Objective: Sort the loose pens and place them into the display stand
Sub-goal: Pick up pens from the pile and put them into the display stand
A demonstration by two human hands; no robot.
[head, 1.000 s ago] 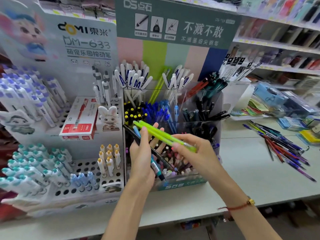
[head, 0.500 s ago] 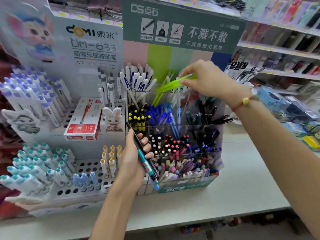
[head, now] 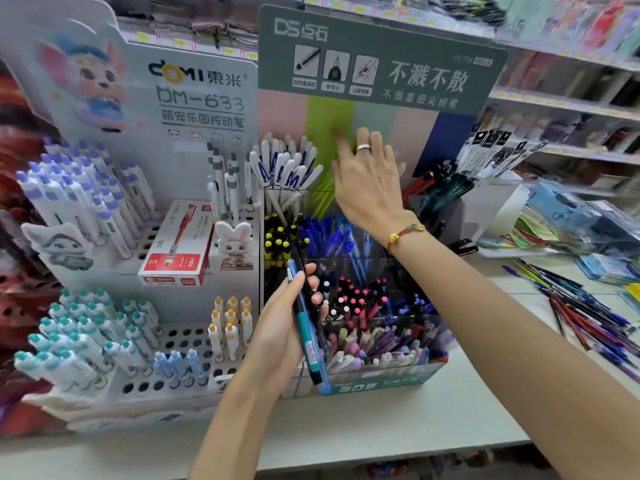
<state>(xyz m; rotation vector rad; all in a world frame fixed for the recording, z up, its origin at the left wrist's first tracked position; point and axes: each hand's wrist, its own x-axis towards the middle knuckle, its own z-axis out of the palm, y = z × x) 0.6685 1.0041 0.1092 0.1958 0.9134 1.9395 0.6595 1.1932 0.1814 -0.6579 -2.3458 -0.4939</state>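
Hands split: right hand (head: 367, 181) spread empty over the stand (head: 381, 379), left hand (head: 287, 327) gripping pens (head: 306, 327) that could slip loose.

- A pale counter (head: 398, 431) is seen, front edge nearest the camera.
- The clear tiered display stand (head: 381, 379) is set mid-counter.
- A white peg-hole pen rack (head: 180, 344) is placed beside it, toward the left edge.
- Loose pens (head: 588, 313) are scattered at the right edge.
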